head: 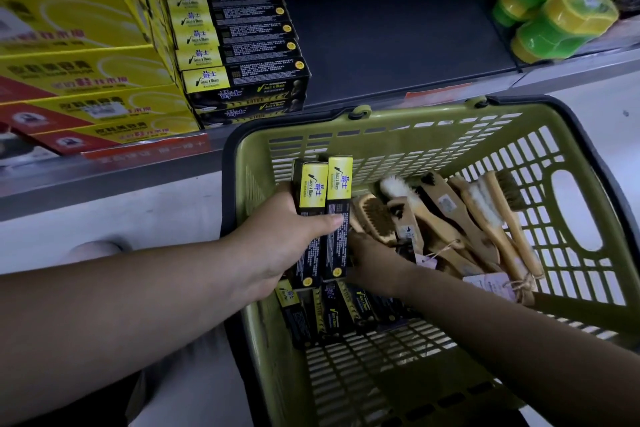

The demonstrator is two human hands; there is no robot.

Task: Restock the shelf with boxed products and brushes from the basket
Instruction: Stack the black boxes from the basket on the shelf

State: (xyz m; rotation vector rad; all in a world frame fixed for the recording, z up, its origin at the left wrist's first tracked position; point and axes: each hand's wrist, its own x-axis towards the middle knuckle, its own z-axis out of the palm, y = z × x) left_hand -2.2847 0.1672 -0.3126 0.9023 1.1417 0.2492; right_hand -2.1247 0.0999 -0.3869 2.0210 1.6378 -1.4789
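Two boxes in left grip; brushes alongside; box stack on shelf.

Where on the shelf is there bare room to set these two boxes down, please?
For the two boxes in your left hand: the shelf board lies bare between the black box stack and the green tubs. Yellow cartons crowd the left end.
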